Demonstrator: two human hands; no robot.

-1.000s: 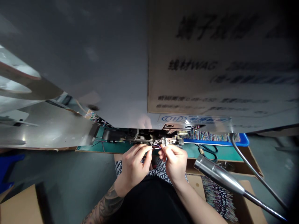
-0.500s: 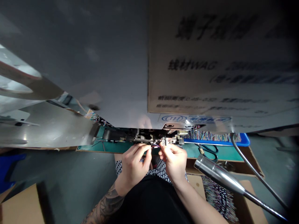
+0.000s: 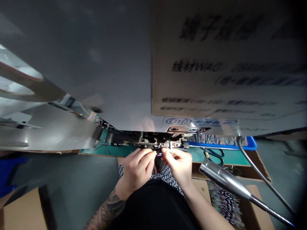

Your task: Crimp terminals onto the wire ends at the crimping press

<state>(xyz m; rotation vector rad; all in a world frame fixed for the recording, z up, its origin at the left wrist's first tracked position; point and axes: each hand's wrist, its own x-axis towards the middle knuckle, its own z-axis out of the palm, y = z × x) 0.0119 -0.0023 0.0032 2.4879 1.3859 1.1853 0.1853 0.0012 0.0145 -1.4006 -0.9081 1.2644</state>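
Under a large grey machine, both my hands meet at its narrow metal working head. My left hand is closed in a pinch, thumb against forefinger, just below the head's front edge. To its right my right hand pinches too, its fingertips at the metal parts. Between the two sets of fingertips shows a short stretch of thin wires, purplish and very small. Their ends are hidden by my fingers and the machine.
A blue tray of multicoloured wires stands right on the green bench top, near dark-handled scissors. A metal lamp head on a flexible arm juts in lower right. More wires lie below. A cardboard box sits lower left.
My left fingertips have shifted slightly, and the fingers have closed nearer together. Less of the wires shows between my hands. My right hand has barely moved.
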